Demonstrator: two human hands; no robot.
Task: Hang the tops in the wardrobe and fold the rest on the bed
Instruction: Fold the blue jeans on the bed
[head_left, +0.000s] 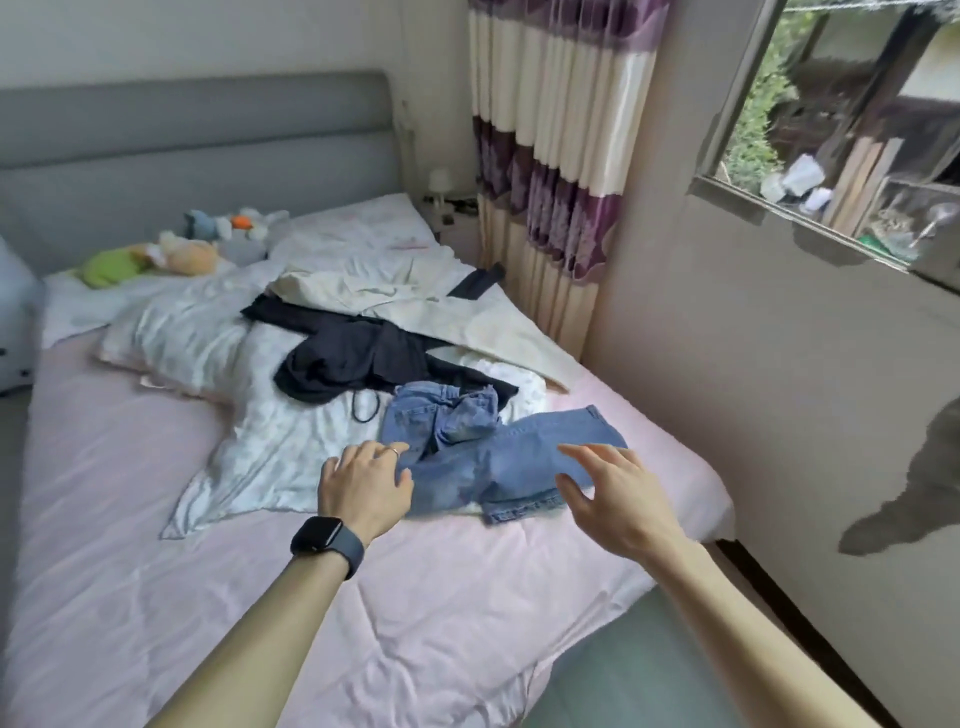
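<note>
Progress: early, by the look of it. Nothing on the bed (156, 519) is folded, and no wardrobe shows in this view.
Left to hang: the black top (353, 358) sprawls at 12 o'clock from your hands, half under a cream garment (415, 301) at 1 o'clock. Both are loose, with no hanger in sight.
Left to fold: the jeans (498, 457), crumpled and unsmoothed, which I judge to be your job in hand.
Jeans, place: dead ahead between your hands, on the 3 o'clock side of the bed, partly on a white pillow (270, 447).
Jeans, long axis: roughly 8 to 2 o'clock, set by the top leg.
Jeans, pointing: the waist is bunched up at 11 o'clock of the heap. One leg end reaches out to 2 o'clock, and a hem peeks out at 5 o'clock, nearest you.
Left hand (363, 486): fingers relaxed and spread, tips at the jeans' 9 o'clock edge, gripping nothing. Watch (324, 543) on the wrist.
Right hand (618, 493): spread wide over the 3 o'clock end of the jeans, holding nothing. You can't tell from here whether it touches the denim.
Next, as a guess: flatten the legs along one line before you fold.
</note>
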